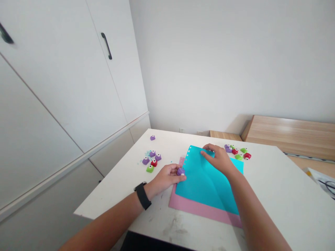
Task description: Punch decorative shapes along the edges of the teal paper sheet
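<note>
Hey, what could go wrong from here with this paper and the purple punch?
The turquoise paper lies loose on a pink sheet. If it slides under the right hand, the purple craft punch in the left hand could land out of line with the row of punched holes. Punching too near the edge could also tear the paper.

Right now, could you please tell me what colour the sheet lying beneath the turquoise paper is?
The sheet is pink, seen best in the head view.
</note>
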`<state>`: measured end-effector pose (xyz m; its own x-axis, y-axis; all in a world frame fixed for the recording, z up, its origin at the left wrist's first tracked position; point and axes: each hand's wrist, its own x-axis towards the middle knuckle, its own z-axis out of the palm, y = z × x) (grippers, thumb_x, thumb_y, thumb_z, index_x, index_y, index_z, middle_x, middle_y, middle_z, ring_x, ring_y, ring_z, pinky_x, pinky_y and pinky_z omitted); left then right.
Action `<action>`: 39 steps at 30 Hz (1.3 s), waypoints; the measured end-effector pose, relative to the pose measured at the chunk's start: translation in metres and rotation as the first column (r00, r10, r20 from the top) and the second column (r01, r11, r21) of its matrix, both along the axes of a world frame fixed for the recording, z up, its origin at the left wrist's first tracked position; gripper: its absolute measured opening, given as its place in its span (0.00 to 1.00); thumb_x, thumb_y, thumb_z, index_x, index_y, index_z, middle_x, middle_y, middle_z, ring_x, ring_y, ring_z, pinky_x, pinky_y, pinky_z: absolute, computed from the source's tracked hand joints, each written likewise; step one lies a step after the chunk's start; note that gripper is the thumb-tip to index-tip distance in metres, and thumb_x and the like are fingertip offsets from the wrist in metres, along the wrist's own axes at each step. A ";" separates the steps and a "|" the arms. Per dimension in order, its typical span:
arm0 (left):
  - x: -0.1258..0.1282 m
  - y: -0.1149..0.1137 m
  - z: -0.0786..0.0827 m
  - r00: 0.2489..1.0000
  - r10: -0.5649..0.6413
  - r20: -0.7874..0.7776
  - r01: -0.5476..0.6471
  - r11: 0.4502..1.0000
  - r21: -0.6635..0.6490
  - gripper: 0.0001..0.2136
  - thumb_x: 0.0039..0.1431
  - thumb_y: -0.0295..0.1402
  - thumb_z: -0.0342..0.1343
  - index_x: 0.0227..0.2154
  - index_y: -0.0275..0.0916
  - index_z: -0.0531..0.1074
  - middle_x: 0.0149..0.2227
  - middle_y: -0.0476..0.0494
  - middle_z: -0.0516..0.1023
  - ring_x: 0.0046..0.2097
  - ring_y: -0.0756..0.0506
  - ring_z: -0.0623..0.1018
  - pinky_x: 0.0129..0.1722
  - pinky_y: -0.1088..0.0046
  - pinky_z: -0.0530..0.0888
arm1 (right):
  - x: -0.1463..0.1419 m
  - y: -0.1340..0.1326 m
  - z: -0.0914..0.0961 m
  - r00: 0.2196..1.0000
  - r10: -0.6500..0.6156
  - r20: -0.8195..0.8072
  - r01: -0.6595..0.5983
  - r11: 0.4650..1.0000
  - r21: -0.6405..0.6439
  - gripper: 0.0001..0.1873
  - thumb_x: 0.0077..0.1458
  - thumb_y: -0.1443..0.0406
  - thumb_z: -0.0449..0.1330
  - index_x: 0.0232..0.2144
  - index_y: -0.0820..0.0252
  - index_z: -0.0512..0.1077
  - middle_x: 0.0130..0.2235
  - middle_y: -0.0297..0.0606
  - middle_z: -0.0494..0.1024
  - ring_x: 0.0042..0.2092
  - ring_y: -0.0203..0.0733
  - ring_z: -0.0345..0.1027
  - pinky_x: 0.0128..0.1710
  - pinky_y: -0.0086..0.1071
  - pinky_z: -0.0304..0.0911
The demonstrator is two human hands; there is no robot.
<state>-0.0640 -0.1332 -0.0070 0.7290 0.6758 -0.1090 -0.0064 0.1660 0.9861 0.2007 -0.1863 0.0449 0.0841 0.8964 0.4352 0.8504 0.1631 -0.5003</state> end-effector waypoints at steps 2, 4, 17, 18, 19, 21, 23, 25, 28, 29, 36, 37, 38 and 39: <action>0.000 -0.001 0.003 1.000 0.000 0.001 0.000 1.000 -0.016 0.23 0.42 0.39 0.73 0.41 0.36 0.76 0.39 0.41 0.80 0.39 0.44 0.79 0.41 0.68 0.74 | -0.002 0.000 0.000 1.000 0.002 -0.015 -0.002 1.000 -0.013 0.13 0.59 0.55 0.57 0.40 0.53 0.75 0.39 0.38 0.80 0.42 0.46 0.74 0.43 0.36 0.66; -0.001 -0.001 0.004 1.000 -0.011 0.001 0.011 1.000 -0.029 0.22 0.43 0.38 0.73 0.40 0.35 0.76 0.38 0.41 0.80 0.38 0.45 0.78 0.40 0.69 0.74 | -0.002 -0.001 0.001 0.999 0.005 -0.033 -0.006 1.000 -0.031 0.13 0.58 0.55 0.58 0.41 0.53 0.75 0.40 0.38 0.80 0.42 0.46 0.74 0.42 0.35 0.65; -0.004 0.002 0.000 0.997 -0.069 -0.022 0.068 0.997 -0.031 0.19 0.45 0.35 0.72 0.40 0.35 0.76 0.38 0.42 0.80 0.39 0.45 0.78 0.40 0.69 0.73 | -0.021 -0.003 0.006 0.993 0.085 -0.083 -0.090 0.994 -0.069 0.10 0.59 0.57 0.57 0.38 0.53 0.75 0.37 0.35 0.81 0.38 0.46 0.74 0.41 0.35 0.66; -0.004 0.002 -0.001 0.997 -0.069 -0.025 0.068 0.997 -0.032 0.19 0.45 0.35 0.72 0.39 0.35 0.76 0.38 0.42 0.80 0.38 0.45 0.78 0.40 0.69 0.73 | -0.023 -0.002 0.005 0.991 0.093 -0.094 -0.099 0.993 -0.061 0.10 0.59 0.58 0.57 0.38 0.53 0.76 0.37 0.35 0.81 0.39 0.45 0.74 0.41 0.35 0.66; -0.004 0.002 -0.001 0.997 -0.071 -0.026 0.070 0.997 -0.032 0.19 0.44 0.35 0.72 0.39 0.35 0.76 0.37 0.43 0.80 0.38 0.45 0.78 0.40 0.69 0.73 | -0.024 -0.001 0.004 0.990 0.099 -0.103 -0.105 0.993 -0.056 0.10 0.59 0.58 0.56 0.37 0.53 0.76 0.37 0.35 0.82 0.38 0.45 0.74 0.41 0.35 0.66; -0.004 0.002 -0.001 0.996 -0.081 -0.031 0.080 0.996 -0.030 0.19 0.44 0.36 0.72 0.38 0.34 0.77 0.37 0.43 0.79 0.38 0.45 0.78 0.40 0.69 0.73 | -0.027 0.000 0.002 0.988 0.109 -0.112 -0.115 0.992 -0.051 0.10 0.60 0.58 0.56 0.37 0.53 0.76 0.36 0.34 0.81 0.37 0.44 0.74 0.40 0.34 0.65; -0.004 0.001 0.000 0.995 -0.090 -0.040 0.089 0.996 -0.024 0.19 0.44 0.36 0.72 0.38 0.34 0.77 0.37 0.42 0.79 0.38 0.45 0.78 0.39 0.69 0.73 | -0.030 0.001 0.000 0.987 0.109 -0.116 -0.115 0.992 -0.044 0.10 0.60 0.58 0.56 0.36 0.53 0.76 0.35 0.34 0.81 0.36 0.43 0.73 0.39 0.33 0.65; -0.004 0.001 0.000 0.995 -0.091 -0.051 0.090 0.996 -0.016 0.20 0.44 0.36 0.72 0.39 0.34 0.77 0.38 0.42 0.80 0.38 0.45 0.78 0.38 0.70 0.73 | -0.031 0.002 -0.001 0.988 0.104 -0.115 -0.108 0.994 -0.032 0.10 0.60 0.58 0.56 0.36 0.53 0.76 0.35 0.34 0.81 0.36 0.43 0.73 0.38 0.33 0.64; -0.003 0.001 0.000 0.994 -0.086 -0.070 0.086 0.996 -0.011 0.20 0.45 0.37 0.71 0.40 0.33 0.76 0.38 0.41 0.80 0.38 0.45 0.78 0.37 0.71 0.73 | -0.032 0.002 -0.003 0.991 0.090 -0.102 -0.093 0.995 -0.024 0.11 0.61 0.58 0.55 0.37 0.54 0.76 0.34 0.33 0.81 0.34 0.42 0.72 0.35 0.32 0.63; -0.003 0.001 0.000 0.993 -0.086 -0.077 0.086 0.996 -0.011 0.20 0.45 0.37 0.71 0.40 0.33 0.76 0.37 0.41 0.80 0.37 0.45 0.78 0.36 0.71 0.73 | -0.032 0.003 -0.003 0.992 0.084 -0.097 -0.087 0.996 -0.021 0.11 0.61 0.58 0.55 0.37 0.54 0.76 0.33 0.34 0.80 0.34 0.42 0.72 0.35 0.32 0.63; -0.002 0.002 -0.001 0.994 -0.070 -0.084 0.071 0.997 0.011 0.19 0.45 0.38 0.71 0.39 0.34 0.76 0.37 0.42 0.80 0.38 0.45 0.78 0.37 0.71 0.73 | -0.033 0.004 -0.005 0.992 0.079 -0.099 -0.080 0.997 -0.009 0.12 0.61 0.58 0.55 0.37 0.54 0.76 0.34 0.34 0.81 0.34 0.43 0.72 0.34 0.32 0.63; -0.002 0.002 -0.001 0.994 -0.066 -0.082 0.068 0.997 0.019 0.19 0.45 0.38 0.71 0.39 0.34 0.76 0.37 0.42 0.80 0.38 0.45 0.78 0.37 0.71 0.73 | -0.032 0.004 -0.006 0.992 0.077 -0.102 -0.078 0.997 -0.008 0.12 0.61 0.57 0.55 0.37 0.54 0.76 0.34 0.34 0.81 0.34 0.43 0.72 0.35 0.32 0.63; -0.002 0.001 -0.002 0.995 -0.062 -0.080 0.065 0.998 0.025 0.19 0.45 0.38 0.71 0.38 0.34 0.76 0.37 0.42 0.80 0.37 0.45 0.78 0.37 0.71 0.73 | -0.033 0.004 -0.006 0.992 0.074 -0.105 -0.076 0.997 -0.008 0.12 0.61 0.57 0.55 0.37 0.54 0.76 0.34 0.34 0.81 0.34 0.43 0.72 0.35 0.32 0.64; -0.002 0.001 -0.002 0.995 -0.059 -0.078 0.062 0.998 0.026 0.19 0.45 0.38 0.71 0.38 0.34 0.77 0.37 0.42 0.80 0.37 0.45 0.78 0.37 0.71 0.73 | -0.033 0.004 -0.006 0.992 0.075 -0.106 -0.076 0.997 -0.009 0.12 0.61 0.57 0.55 0.37 0.54 0.77 0.34 0.34 0.81 0.33 0.43 0.72 0.35 0.33 0.64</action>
